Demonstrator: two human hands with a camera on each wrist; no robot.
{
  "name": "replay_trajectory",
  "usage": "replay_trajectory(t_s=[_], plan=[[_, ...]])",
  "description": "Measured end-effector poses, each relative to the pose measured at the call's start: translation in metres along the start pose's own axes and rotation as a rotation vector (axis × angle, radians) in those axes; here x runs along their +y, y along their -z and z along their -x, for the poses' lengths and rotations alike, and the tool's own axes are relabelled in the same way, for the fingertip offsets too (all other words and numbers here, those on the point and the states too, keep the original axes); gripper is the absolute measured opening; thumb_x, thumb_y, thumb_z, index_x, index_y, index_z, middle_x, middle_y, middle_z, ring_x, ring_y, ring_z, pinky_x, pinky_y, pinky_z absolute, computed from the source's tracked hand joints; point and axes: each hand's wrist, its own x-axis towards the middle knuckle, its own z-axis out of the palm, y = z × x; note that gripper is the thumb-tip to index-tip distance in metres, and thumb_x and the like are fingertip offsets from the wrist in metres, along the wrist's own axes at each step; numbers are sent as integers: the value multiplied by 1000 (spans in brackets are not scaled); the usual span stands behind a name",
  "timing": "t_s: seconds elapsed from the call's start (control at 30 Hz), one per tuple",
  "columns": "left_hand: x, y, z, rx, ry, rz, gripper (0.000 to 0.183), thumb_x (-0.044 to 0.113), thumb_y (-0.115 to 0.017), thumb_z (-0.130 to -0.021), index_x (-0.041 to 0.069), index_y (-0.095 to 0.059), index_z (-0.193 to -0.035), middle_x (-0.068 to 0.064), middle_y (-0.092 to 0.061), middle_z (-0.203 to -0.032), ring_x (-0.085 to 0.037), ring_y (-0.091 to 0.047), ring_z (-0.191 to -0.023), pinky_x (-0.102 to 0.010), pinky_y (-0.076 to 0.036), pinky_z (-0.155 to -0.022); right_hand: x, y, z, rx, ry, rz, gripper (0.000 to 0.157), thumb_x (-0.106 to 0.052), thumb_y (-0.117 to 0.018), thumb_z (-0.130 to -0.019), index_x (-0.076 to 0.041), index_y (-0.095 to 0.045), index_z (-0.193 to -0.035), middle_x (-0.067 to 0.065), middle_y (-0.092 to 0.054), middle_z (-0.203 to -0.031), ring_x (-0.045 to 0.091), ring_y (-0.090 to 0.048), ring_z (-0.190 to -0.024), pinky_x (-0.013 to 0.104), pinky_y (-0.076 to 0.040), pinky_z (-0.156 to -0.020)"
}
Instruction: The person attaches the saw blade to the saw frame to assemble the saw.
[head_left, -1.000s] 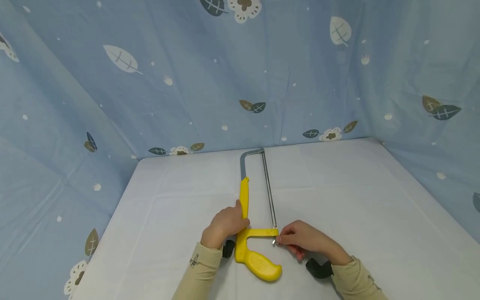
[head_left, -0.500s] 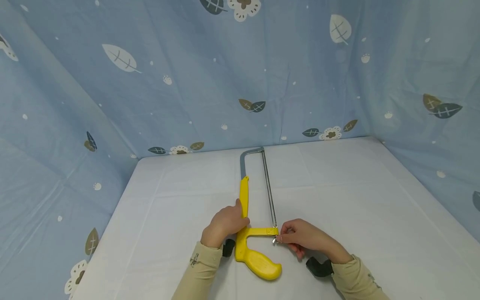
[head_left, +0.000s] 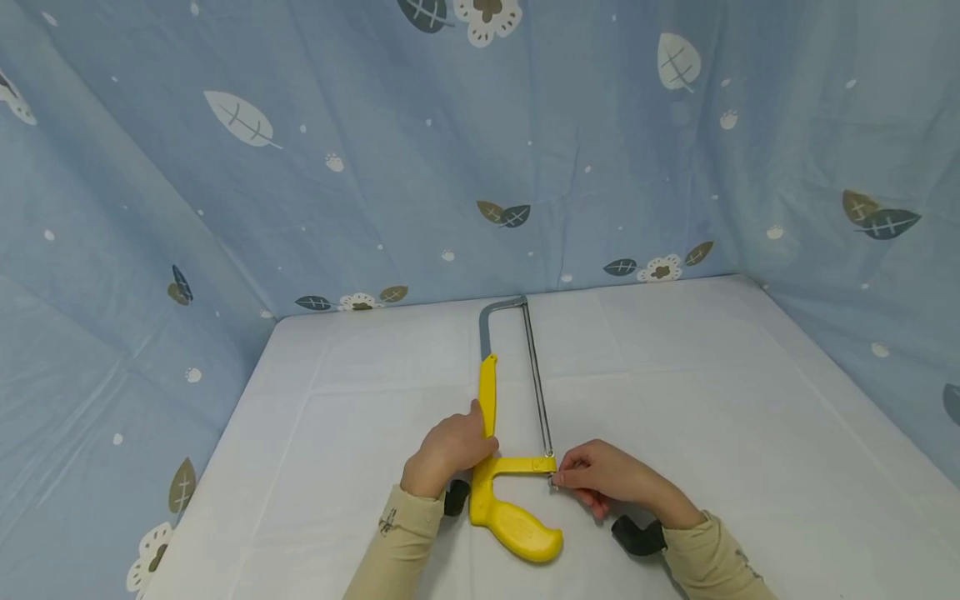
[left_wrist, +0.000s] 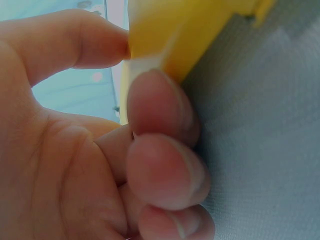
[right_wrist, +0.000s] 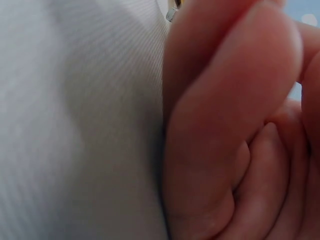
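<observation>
A hacksaw (head_left: 521, 531) with a yellow handle and a grey front bow lies flat on the white cloth, its blade (head_left: 538, 383) on the right side. My left hand (head_left: 452, 446) holds the yellow frame just ahead of the handle; in the left wrist view thumb and fingers close about the yellow bar (left_wrist: 165, 30). At the blade's near end, my right hand (head_left: 611, 473) has thumb and index finger at a small silver wing nut (head_left: 553, 482), pinching it. Only a sliver of metal (right_wrist: 171, 14) shows past the fingers in the right wrist view.
A white cloth (head_left: 360, 400) covers the table. Blue curtain with leaf and flower prints (head_left: 420, 167) stands at the back and both sides. Black wrist mounts (head_left: 637, 536) sit under both wrists, close to the cloth.
The wing nut has turned: its wing pointed down and left before and now sits closer to my right fingertips. Both hands and the hacksaw stay in the same place.
</observation>
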Motion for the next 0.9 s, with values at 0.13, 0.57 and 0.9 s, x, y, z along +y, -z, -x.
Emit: replay_trajectory(t_s=[0.13, 0.57, 0.9], plan=[[0, -1, 0, 2, -4, -4, 74, 28, -53, -82, -5, -20, -139, -6, -49, -70, -18, -46, -57, -30, -37, -55, 1, 0, 0, -2, 3, 2, 30, -38, -57, -85, -9, -63, -78, -1, -47, -48, 12, -45, -36, 24, -39, -38], [-2, -1, 1, 9, -3, 1, 74, 28, -54, -82, -5, -21, -139, -6, -50, -70, -18, -46, -57, -31, -37, -55, -2, -4, -1, 0, -17, 6, 33, -42, -56, -84, -11, -64, -80, 1, -49, -48, 13, -44, -36, 25, -37, -38], [0, -1, 1, 8, -2, 2, 74, 28, -54, -81, -6, -21, -139, -6, -50, -69, -18, -45, -55, -30, -37, -53, 0, -2, 1, -9, 1, -14, 29, -37, -57, -85, -10, -65, -81, 0, -49, -48, 12, -44, -37, 24, -38, -37]])
